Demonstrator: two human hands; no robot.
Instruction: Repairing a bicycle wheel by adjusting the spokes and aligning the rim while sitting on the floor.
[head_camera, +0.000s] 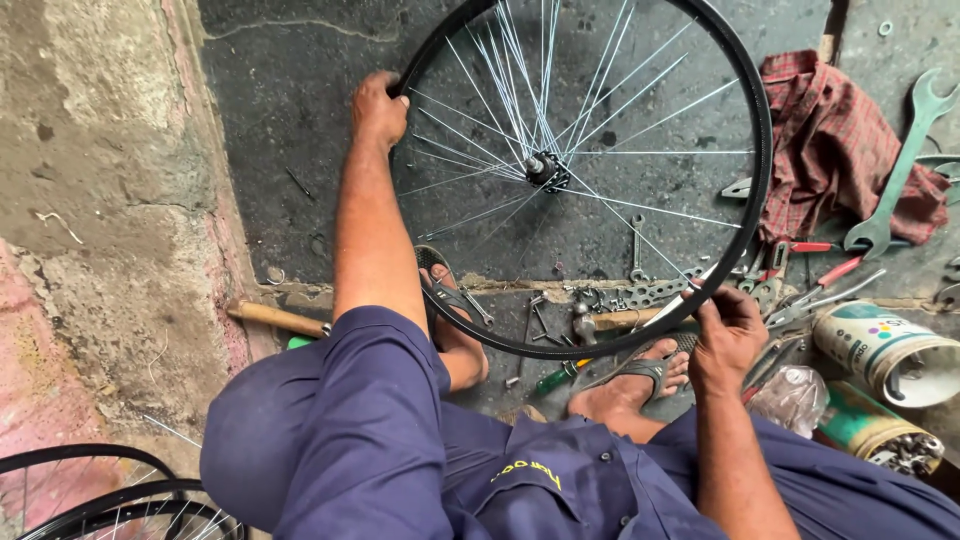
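Observation:
A black bicycle wheel rim (762, 150) with thin silver spokes and a central hub (547, 171) stands tilted in front of me on a dark floor. My left hand (378, 106) grips the rim at its upper left. My right hand (727, 335) pinches a small tool or spoke end at the rim's lower right, near a spoke. My feet in sandals (640, 372) rest under the wheel's lower edge. My knees in dark blue trousers fill the bottom of the view.
Small wrenches, pliers and screwdrivers (790, 290) lie scattered on the floor. A red checked cloth (840, 140) and a large spanner (900, 170) lie at the right. Two tins (885, 350) stand at right. A wooden-handled hammer (275, 318) lies at left. More rims (110, 495) show bottom left.

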